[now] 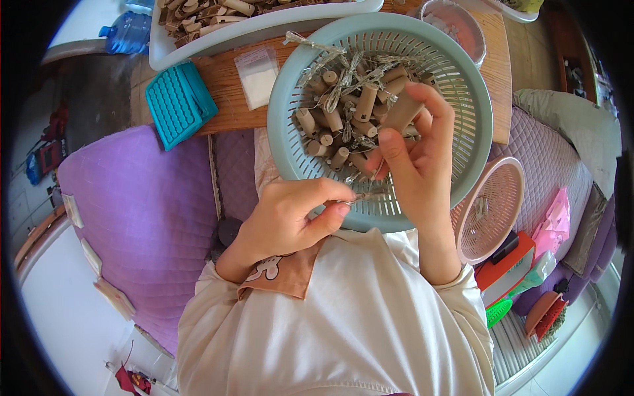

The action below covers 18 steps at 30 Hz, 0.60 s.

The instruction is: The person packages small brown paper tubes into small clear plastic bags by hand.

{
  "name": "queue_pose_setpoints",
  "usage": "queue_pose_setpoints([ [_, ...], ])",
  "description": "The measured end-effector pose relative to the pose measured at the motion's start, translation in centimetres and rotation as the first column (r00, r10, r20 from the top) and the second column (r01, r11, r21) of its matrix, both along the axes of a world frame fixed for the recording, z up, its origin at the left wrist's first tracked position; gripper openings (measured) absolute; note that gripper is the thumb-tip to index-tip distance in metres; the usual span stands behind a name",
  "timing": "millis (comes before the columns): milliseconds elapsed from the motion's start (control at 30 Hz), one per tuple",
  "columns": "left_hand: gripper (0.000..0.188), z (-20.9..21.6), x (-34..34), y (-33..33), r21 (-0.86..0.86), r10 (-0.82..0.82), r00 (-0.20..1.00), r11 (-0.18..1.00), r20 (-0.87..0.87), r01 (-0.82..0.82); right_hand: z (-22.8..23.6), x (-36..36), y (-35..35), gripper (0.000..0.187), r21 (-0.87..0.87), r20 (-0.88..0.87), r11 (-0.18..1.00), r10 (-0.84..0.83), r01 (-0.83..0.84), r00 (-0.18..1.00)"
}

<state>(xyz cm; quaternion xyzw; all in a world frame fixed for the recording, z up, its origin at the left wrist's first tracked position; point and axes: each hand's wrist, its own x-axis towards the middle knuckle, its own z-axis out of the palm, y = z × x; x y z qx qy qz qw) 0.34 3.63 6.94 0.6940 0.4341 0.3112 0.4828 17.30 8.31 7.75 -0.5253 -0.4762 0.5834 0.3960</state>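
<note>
A tan cork [404,113] sits right of centre in the upper half of the frame, above the basket's contents. The right hand [429,148] grips it between thumb and fingertips, parted only by the cork's width; whether its lower fingers also hold wire, I cannot tell. The left hand [287,211], at the centre, has thumb and forefinger pinched closed on a thin wire [360,197] over the basket's near edge.

Below them, the grey-green basket [483,119] holds many more corks [366,102] and silvery wire bundles [333,79]. It overlaps a wooden table [224,76] at the top of the frame, which bears a clear bag [257,78], a teal box [178,105] at upper left and a white tub [264,28] of brown pieces [191,23]. A pink basket [507,204] is at centre right; a purple cover [139,218] fills much of the left.
</note>
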Motion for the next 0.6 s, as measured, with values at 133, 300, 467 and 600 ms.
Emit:
queue_pose_setpoints([
  [133, 0.012, -0.1, 0.4, 0.1, -0.135, 0.057, 0.962, 0.991, 0.267, -0.022, -0.7, 0.3, 0.4, 0.051, -0.019, -0.212, 0.997, -0.073, 0.071, 0.974],
  [300, 0.008, -0.9, 1.4, 0.9, -0.266, 0.362, 0.677, 0.932, 0.641, -0.247, -1.7, 0.9, 0.7, 0.043, -0.213, -0.443, 0.96, 0.068, -0.179, 0.894],
  [467, 0.007, -2.2, 1.1, 3.1, 0.297, 0.657, 0.746, 0.695, 0.108, -0.655, -1.1, 0.6, -0.8, 0.031, 0.042, -0.399, 0.99, 0.143, -0.138, 0.906],
  [600, 0.009, 0.0, 0.6, 2.6, 0.106, 0.035, 0.984, 0.994, -0.173, -0.017, -1.4, 0.4, 0.0, 0.031, 0.125, -0.237, 0.992, 0.021, 0.009, 0.971],
])
